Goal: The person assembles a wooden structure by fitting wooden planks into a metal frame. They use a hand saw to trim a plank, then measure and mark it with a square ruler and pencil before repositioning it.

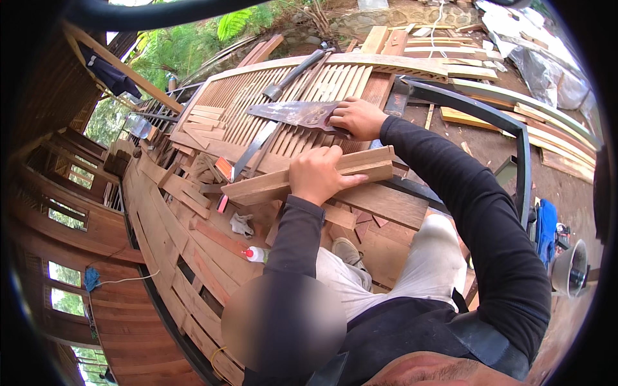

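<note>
My left hand (315, 174) is wrapped around a piece of wood (257, 187), its thumb lying along the side. This wood lies slantwise across the plank (399, 204) in front of me. Just beyond it, my right hand (357, 119) grips the handle of a handsaw (293, 114), whose blade points left and lies flat over a slatted wooden panel (335, 83). The saw's teeth are apart from the wood in my left hand. Under the saw, a long metal blade (254, 149) shows partly. A dark long-handled tool (293, 76) rests on the slats.
A black metal frame (524, 167) stands at my right. Timber (553, 128) is stacked beyond it. Wood offcuts (187, 193), a white cloth (241, 224) and a white bottle with a red cap (256, 255) lie to the left. A bucket (569, 270) sits at far right.
</note>
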Motion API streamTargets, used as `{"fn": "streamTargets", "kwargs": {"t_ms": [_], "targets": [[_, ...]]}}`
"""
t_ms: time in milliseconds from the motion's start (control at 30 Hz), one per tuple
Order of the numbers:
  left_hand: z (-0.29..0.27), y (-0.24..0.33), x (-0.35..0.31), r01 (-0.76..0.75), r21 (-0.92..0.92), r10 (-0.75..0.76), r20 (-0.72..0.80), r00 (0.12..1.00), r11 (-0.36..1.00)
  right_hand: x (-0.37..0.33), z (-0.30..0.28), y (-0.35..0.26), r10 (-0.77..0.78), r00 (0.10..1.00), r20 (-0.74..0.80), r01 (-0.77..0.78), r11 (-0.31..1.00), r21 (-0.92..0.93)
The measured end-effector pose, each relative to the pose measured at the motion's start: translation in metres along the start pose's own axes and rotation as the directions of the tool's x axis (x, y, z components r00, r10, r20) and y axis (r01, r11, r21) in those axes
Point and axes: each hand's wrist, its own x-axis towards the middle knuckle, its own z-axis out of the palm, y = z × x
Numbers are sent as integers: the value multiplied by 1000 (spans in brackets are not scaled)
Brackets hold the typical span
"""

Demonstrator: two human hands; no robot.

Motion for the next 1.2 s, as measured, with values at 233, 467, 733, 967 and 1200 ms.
{"fn": "streamTargets", "kwargs": {"t_ms": [233, 467, 733, 967, 1200], "targets": [[8, 6, 5, 49, 6, -49, -24, 999, 999, -80, -54, -36, 663, 748, 30, -366, 375, 852], [5, 6, 1, 136, 59, -134, -44, 990, 989, -97, -56, -95, 785, 609, 113, -267, 69, 961], [6, 13, 2, 149, 122, -142, -58, 988, 981, -82, -49, -104, 861, 490, 135, -283, 10, 959], [7, 17, 1, 158, 132, -151, -67, 986, 979, -77, -48, -107, 882, 470, -25, -279, 175, 944], [6, 20, 0, 182, 168, -172, -73, 982, 969, -67, -42, -109, 929, 366, -52, -332, 183, 925]]}}
